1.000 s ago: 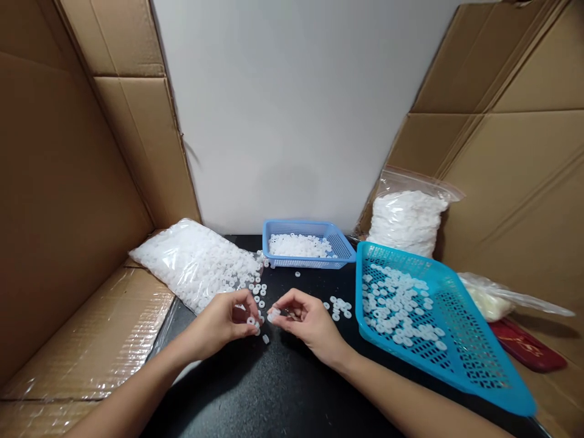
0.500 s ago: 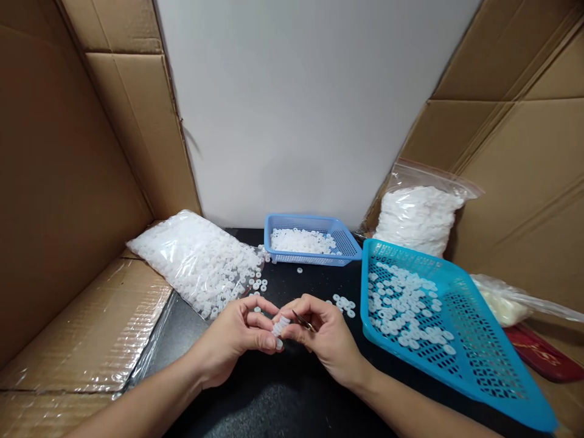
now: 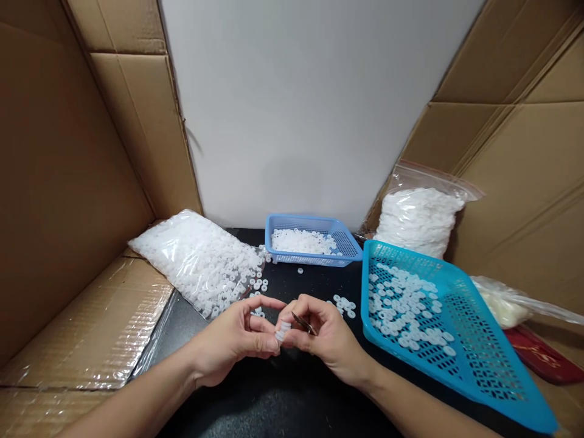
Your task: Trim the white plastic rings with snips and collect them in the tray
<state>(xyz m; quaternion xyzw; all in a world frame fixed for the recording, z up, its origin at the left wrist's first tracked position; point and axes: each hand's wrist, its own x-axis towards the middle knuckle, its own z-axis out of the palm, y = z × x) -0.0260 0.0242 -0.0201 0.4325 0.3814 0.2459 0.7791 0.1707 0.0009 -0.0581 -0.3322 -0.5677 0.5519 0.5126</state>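
My left hand (image 3: 244,331) and my right hand (image 3: 323,334) meet over the dark table. Between their fingertips is a short row of small white plastic rings (image 3: 283,330), pinched from both sides. A small pointed metal tool (image 3: 303,323), perhaps tweezers, lies across the fingers of my right hand; its far end is hidden in the palm. Just behind the right hand lie several loose white rings (image 3: 344,304). More loose rings (image 3: 258,283) are behind my left hand, by the mouth of a clear bag of rings (image 3: 196,258).
A small blue basket (image 3: 314,260) with white rings stands at the back. To the right is a larger turquoise basket (image 3: 474,380), also with rings. Behind it are a zip bag of white pieces (image 3: 417,219), another clear bag (image 3: 504,307) and a red item (image 3: 542,356). Cardboard walls (image 3: 506,158) flank the table.
My left index finger has stretched out toward the right hand. The held rings have tilted and shifted slightly right, and fewer show between the fingertips. The baskets and bags stay put.
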